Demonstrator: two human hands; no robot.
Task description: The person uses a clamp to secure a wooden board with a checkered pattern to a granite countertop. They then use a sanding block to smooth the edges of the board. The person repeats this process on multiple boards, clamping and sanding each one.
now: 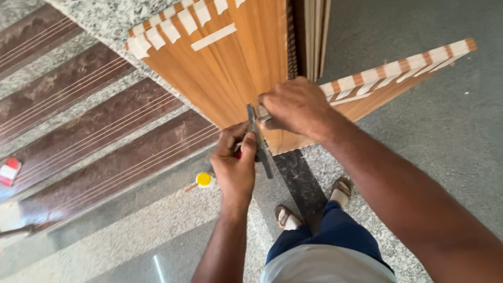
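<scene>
A wood-grain laminated panel (220,73) stands on edge in front of me, its top edges taped with several strips of pale masking tape. My left hand (236,162) grips a dark flat metal tool (260,144) with a red part near the palm, held against the panel's near corner. My right hand (296,107) presses on that same corner, fingers closed over the top of the tool and a small pale piece. A second panel edge (398,71) with taped strips runs off to the right.
Stone steps in brown and speckled grey (94,136) descend to the left. A small yellow-capped bottle (203,180) lies on the floor by my left wrist. A red and white object (9,170) sits at the far left. My sandalled feet (314,202) stand on the grey floor below.
</scene>
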